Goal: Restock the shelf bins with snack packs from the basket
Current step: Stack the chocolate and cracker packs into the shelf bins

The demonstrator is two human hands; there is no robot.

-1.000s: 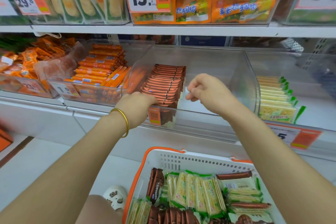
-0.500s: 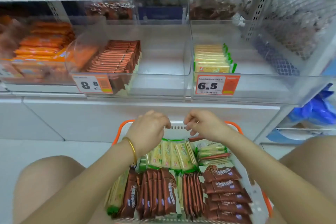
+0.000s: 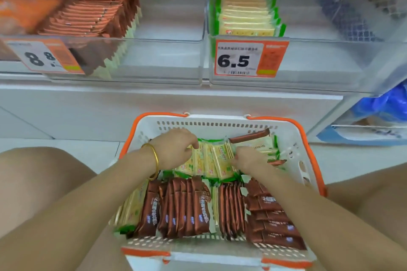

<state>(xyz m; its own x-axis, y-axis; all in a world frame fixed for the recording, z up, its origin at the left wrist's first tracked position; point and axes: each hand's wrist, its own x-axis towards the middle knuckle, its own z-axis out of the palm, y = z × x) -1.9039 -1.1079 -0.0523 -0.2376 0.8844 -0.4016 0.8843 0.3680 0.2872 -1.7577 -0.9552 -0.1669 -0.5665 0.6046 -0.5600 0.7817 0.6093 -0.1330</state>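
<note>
A second back, up at the bin of brown packs above the basket's left half; half a second back, hovering over the basket's far rim. Now down inside the basket (image 3: 220,122), at its far end.

Curls the left hand (image 3: 176,149) over the left end of a standing row of green packs (image 3: 211,160), fingers bent down onto the top edges. Presses the right hand (image 3: 248,159) in at the row's right end, fingertips tucked against the pack edges. Brackets the row from both sides, so both look clamped on it rather than spread or idle. Cannot tell how deep the fingers reach, given the blur. Not yet lifted: row seated in the basket's far end, behind the brown packs (image 3: 185,209) at the basket's near end.

Looks like a switch of product: away from brown for now, on to green. Points to the clear bin (image 3: 319,57) above the basket's right half, marked by the price tag (image 3: 248,59) reading 6.5. Holds only one short row of matching shelf stock (image 3: 246,15) there, with plenty of bare floor beside it.

Calls next, most likely, for a squeeze inward and a straight lift up out of the basket towards that bin. Risks a loose pack slipping from the middle of the bunch unless pressed evenly from both ends.
</note>
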